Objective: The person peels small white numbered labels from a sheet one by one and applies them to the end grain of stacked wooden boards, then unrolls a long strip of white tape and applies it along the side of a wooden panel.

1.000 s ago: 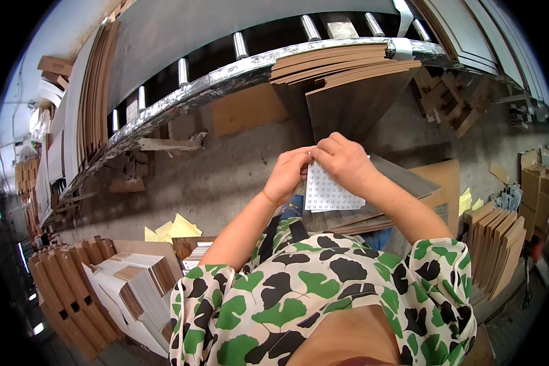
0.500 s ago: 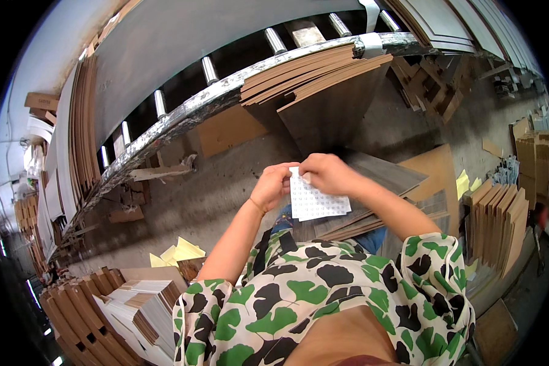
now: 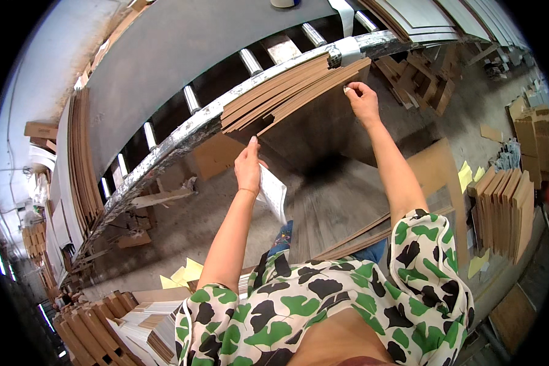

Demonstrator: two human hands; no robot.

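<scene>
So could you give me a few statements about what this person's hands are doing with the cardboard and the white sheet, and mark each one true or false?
1. The left hand holds a white dotted paper sheet. True.
2. The right hand rests in the person's lap. False: it reaches up to the stack of flat brown cardboard sheets.
3. Both hands grip the white sheet. False: only the left does.
4. The cardboard stack lies on a metal roller conveyor. True.
5. Yellow paper scraps lie on the grey concrete floor. True.
</scene>
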